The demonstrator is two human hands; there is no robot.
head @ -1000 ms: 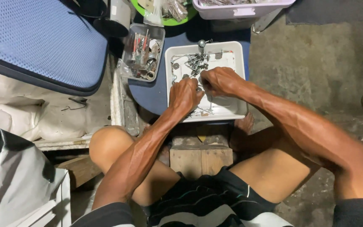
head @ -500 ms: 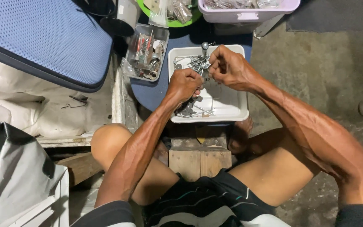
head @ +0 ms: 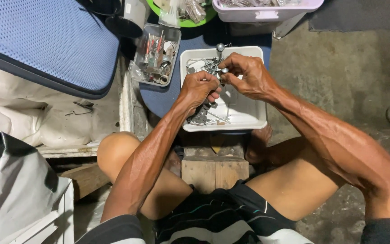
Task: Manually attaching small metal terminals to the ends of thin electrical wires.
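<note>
We look down on a grey concrete floor (head: pixel 353 68), where a white tray (head: pixel 249 118) sits on a blue stool (head: pixel 168 97) before our knees. Our left hand (head: pixel 199 88) and right hand (head: pixel 247 74) meet above the tray, fingers pinched narrow on a small metal part (head: pixel 224 70). Loose metal hardware (head: pixel 201 115) lies in the tray beneath. A clear box (head: pixel 156 54) of tools stands just left.

a white tray (head: pixel 249 118) sits on a dark blue stool (head: pixel 165 97), beside a blue mesh cushion (head: pixel 37 40) and black-and-white striped shorts (head: pixel 222 221).
</note>
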